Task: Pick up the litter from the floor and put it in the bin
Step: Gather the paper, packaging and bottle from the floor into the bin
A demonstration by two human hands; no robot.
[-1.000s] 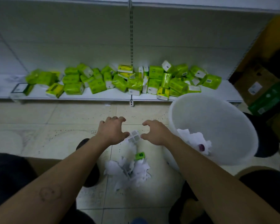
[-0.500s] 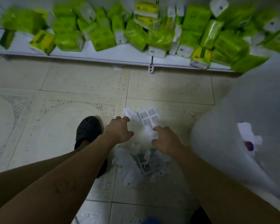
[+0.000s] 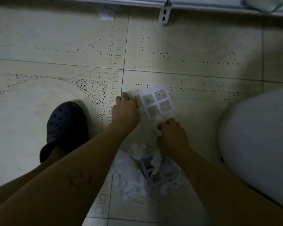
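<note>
A white plastic grid frame [image 3: 157, 101] with four square holes lies flat on the tiled floor. My left hand [image 3: 125, 111] rests at its left edge, fingers curled over white scraps there. My right hand [image 3: 171, 136] sits just below the frame and pinches a crumpled white paper scrap [image 3: 158, 123]. A heap of torn white paper and plastic pieces [image 3: 144, 173] lies on the floor between my forearms. The white bin [image 3: 260, 144] stands at the right, only its outer wall in view.
My dark clog shoe [image 3: 65, 126] is planted on the floor left of my hands. The bottom edge of a white shelf [image 3: 137, 2] with an upright post [image 3: 164, 13] runs along the top.
The view has tipped down and closer to the floor. Both hands dropped onto the litter; my left reached the frame's edge and my right closed on a paper scrap.
</note>
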